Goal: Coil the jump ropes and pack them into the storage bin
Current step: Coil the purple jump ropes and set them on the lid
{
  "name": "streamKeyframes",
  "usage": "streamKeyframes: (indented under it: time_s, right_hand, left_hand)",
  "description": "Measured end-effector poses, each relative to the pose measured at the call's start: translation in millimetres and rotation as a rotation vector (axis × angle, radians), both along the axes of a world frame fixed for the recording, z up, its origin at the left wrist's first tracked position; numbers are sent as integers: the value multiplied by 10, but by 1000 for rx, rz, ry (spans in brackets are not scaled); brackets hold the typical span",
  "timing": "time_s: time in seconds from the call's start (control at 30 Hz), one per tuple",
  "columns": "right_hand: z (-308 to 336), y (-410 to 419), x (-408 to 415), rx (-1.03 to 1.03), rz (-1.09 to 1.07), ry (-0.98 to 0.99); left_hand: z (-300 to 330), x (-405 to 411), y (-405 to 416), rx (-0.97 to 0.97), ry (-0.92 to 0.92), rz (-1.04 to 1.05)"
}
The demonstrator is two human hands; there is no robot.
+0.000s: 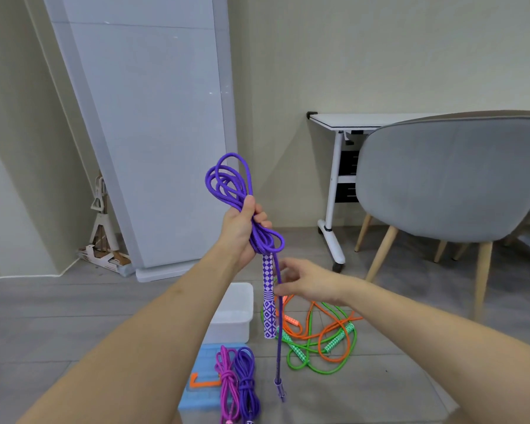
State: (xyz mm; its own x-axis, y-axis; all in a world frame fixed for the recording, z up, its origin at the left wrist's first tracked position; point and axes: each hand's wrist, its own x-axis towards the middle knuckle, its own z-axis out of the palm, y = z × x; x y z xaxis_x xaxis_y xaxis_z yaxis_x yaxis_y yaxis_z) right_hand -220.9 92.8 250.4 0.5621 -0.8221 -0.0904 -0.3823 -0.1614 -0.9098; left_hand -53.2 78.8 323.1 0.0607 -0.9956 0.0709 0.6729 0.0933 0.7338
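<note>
Purple jump rope sits coiled in a person's left hand, fingers clenched around it above a white storage bin; right hand, fingers loose, touches the hanging strand.

Looks like an office or meeting room. Plain beige walls, grey plank floor, a white folding desk on wheels by the wall, a grey shell chair with wooden legs, and a tall white panel leaning beside a pillar.
</note>
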Motion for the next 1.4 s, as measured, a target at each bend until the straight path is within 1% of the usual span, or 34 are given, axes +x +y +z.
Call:
streamKeyframes:
  time_s: [0.1,0.2,0.33,0.43,0.6,0.73,0.8,0.93,1.0,1.1,1.2,1.33,1.4]
  right_hand:
    - [-23,8,-47,-4,57,29]
    - [13,-33,-187,25,-5,15]
    - [74,-77,-428,75,-51,-53]
    - [91,-105,-543,94,-72,-31]
    - [144,-129,-589,30,-144,-53]
    - [317,-109,-537,-49,-132,-67]
    - [412,-73,-504,-95,-120,-54]
    - [581,12,-425,-212,-95,16]
    - [621,35,-376,-279,-83,34]
    - [644,40,-268,-339,-30,35]
    - [646,34,-155,-401,50,56]
    - [633,16,-59,-468,59,22]
    - [617,5,-42,-492,45,33]
  left_hand:
    - [52,77,-1,5,1,35]
    - [93,214,9,6,-26,80]
    - [83,417,71,23,-164,103]
    - [64,571,97,24,-229,87]
    - [-5,695,112,12,-287,25]
    - [-79,724,118,9,-367,-15]
    - [-97,735,125,21,-394,-45]
    - [-132,689,185,23,-532,-130]
    - [-158,639,220,34,-539,-173]
    - [-199,554,271,57,-529,-278]
    - [-229,483,316,58,-619,-416]
    - [-272,428,346,50,-719,-558]
    - [-290,427,355,59,-722,-585]
